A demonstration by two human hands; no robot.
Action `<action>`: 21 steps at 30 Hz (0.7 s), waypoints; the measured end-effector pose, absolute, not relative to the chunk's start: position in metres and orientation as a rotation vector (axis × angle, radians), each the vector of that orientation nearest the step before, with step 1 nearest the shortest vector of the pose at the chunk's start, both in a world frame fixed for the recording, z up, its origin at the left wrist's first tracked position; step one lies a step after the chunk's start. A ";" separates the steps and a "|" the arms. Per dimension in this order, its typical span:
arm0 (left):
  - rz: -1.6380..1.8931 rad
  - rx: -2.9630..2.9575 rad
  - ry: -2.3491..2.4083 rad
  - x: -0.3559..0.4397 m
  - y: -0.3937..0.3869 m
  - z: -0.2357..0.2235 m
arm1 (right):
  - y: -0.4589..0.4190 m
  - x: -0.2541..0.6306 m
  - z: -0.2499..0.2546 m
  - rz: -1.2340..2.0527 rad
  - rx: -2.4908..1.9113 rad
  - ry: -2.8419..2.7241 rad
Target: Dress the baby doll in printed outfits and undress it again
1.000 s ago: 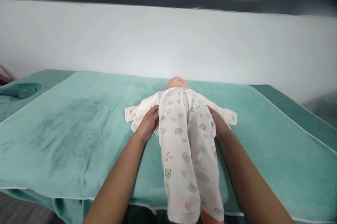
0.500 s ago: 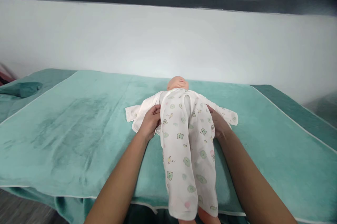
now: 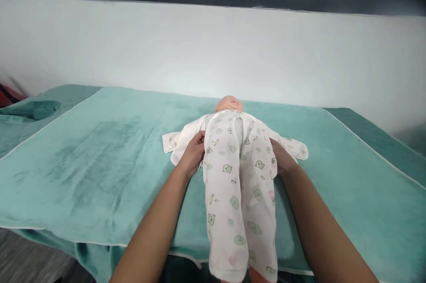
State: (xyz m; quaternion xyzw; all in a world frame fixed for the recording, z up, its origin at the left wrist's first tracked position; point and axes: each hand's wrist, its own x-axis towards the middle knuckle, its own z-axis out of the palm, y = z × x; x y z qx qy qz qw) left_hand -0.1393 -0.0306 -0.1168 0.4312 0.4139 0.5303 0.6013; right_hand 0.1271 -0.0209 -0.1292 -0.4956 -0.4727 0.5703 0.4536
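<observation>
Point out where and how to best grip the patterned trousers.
Probably by the side edges of the upper half, left hand from the left, right hand from the right: the trousers stretch lengthwise toward the camera, leaving both sides reachable.

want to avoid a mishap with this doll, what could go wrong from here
The lower ends of the patterned trousers extend past the teal cover's near edge in this view, so a pull toward the person might drag the doll off.

The left hand and right hand sit at the trousers' sides, near the white top, so its loose fabric could bunch or snag.
</observation>
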 end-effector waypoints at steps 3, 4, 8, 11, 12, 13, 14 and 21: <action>1.181 0.973 0.961 -0.139 -0.031 -0.116 | -0.020 0.129 -0.131 1.390 -1.214 -1.213; 1.169 0.970 0.964 -0.139 -0.031 -0.116 | -0.020 0.129 -0.131 1.384 -1.214 -1.227; 1.128 0.964 0.979 -0.140 -0.033 -0.114 | -0.020 0.130 -0.131 1.408 -1.199 -1.251; 1.110 0.954 0.958 -0.141 -0.035 -0.113 | -0.020 0.130 -0.132 1.387 -1.189 -1.272; 1.115 0.952 0.942 -0.142 -0.035 -0.113 | -0.020 0.131 -0.133 1.380 -1.195 -1.274; 1.128 0.951 0.923 -0.142 -0.034 -0.113 | -0.020 0.131 -0.134 1.378 -1.207 -1.275; 1.144 0.949 0.906 -0.142 -0.034 -0.113 | -0.020 0.131 -0.136 1.373 -1.224 -1.274; 1.146 0.918 0.876 -0.143 -0.027 -0.123 | -0.018 0.126 -0.138 1.212 -1.212 -1.278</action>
